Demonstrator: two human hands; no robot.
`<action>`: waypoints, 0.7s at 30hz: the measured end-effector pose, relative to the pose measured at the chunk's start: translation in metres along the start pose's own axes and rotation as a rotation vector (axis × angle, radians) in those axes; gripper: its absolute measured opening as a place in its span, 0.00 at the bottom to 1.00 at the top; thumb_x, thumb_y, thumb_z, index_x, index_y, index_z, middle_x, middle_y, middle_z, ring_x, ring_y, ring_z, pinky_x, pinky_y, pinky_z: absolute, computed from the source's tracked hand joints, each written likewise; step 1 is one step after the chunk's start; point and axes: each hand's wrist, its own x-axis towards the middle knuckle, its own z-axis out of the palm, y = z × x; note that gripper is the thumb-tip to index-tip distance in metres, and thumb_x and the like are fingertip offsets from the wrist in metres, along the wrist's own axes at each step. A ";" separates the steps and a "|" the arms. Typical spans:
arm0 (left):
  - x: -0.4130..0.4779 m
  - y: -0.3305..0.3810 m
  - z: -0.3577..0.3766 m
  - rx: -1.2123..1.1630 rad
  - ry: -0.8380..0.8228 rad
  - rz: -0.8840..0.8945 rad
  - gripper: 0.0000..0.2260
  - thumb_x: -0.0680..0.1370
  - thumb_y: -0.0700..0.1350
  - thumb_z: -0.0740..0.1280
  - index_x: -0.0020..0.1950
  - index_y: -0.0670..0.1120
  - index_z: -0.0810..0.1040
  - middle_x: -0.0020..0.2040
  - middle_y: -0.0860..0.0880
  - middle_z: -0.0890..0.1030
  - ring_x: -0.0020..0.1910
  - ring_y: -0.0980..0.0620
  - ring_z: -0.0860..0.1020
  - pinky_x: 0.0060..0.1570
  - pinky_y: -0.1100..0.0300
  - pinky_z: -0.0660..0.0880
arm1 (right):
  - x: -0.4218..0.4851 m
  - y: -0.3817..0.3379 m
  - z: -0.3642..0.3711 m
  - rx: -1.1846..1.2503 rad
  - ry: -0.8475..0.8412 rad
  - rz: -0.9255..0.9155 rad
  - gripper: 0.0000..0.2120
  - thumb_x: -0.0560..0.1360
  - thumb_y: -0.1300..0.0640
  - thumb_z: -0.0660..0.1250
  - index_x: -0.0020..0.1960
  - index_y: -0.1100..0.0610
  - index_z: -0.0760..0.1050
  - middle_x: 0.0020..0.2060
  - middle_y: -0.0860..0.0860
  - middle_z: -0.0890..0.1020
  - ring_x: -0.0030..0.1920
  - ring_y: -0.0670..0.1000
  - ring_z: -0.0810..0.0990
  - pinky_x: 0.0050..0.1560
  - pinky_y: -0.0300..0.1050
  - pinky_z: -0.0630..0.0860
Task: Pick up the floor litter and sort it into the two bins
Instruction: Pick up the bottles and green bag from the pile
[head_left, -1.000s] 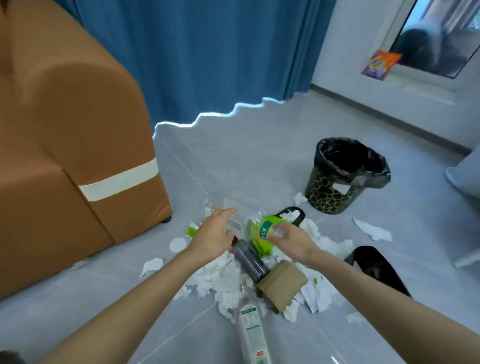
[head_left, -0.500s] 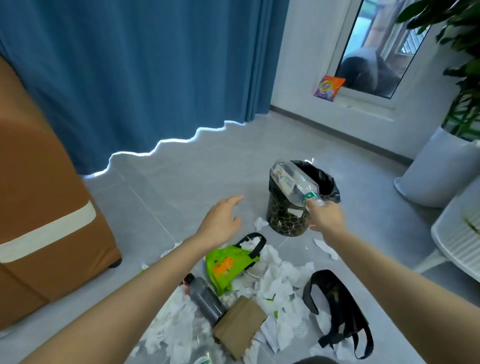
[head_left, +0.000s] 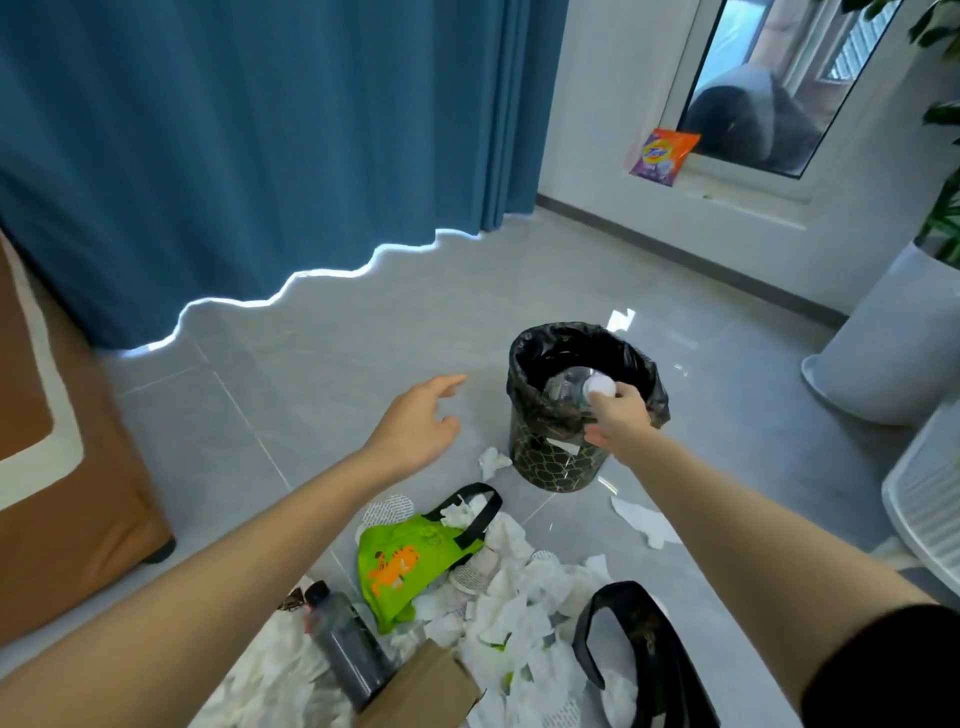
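Over by the window side of the room, the person's right hand is curled round the neck of a clear, crumpled plastic bottle, just below its white cap, and holds it inside the mouth of the round black bin with the gold honeycomb pattern and black liner bag; the bottle's body sits below the rim. At nine o'clock from the bin, the left hand hovers above the grey tiled floor, fingers loose and spread, gripping nothing. One crumpled white tissue lies against the bin's foot at eight o'clock, another just off it at five o'clock. The main heap of white tissues spreads at seven o'clock, with a lime-green bag printed with an orange tiger on top. Nearer the person lie a dark grey bottle with a black cap, touching a brown cardboard piece, and a floppy black bag.
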 end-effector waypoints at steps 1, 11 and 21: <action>0.001 0.000 0.003 -0.011 0.000 -0.011 0.22 0.78 0.37 0.61 0.72 0.47 0.66 0.68 0.47 0.72 0.65 0.46 0.71 0.61 0.60 0.67 | 0.002 0.002 0.000 0.004 -0.017 -0.001 0.23 0.79 0.58 0.59 0.73 0.54 0.60 0.60 0.58 0.73 0.46 0.56 0.78 0.48 0.48 0.79; -0.018 -0.031 0.005 -0.061 0.018 -0.090 0.20 0.76 0.35 0.62 0.67 0.46 0.71 0.60 0.48 0.76 0.55 0.49 0.75 0.57 0.60 0.70 | -0.040 0.059 0.020 -0.134 -0.345 -0.097 0.09 0.78 0.60 0.62 0.56 0.56 0.75 0.47 0.54 0.78 0.37 0.49 0.76 0.35 0.39 0.73; -0.108 -0.120 0.048 -0.060 -0.087 -0.279 0.19 0.76 0.34 0.61 0.66 0.45 0.72 0.58 0.46 0.78 0.50 0.51 0.76 0.51 0.63 0.71 | -0.092 0.175 0.066 -0.520 -0.791 -0.026 0.10 0.76 0.65 0.61 0.53 0.54 0.77 0.44 0.53 0.74 0.38 0.49 0.70 0.32 0.37 0.67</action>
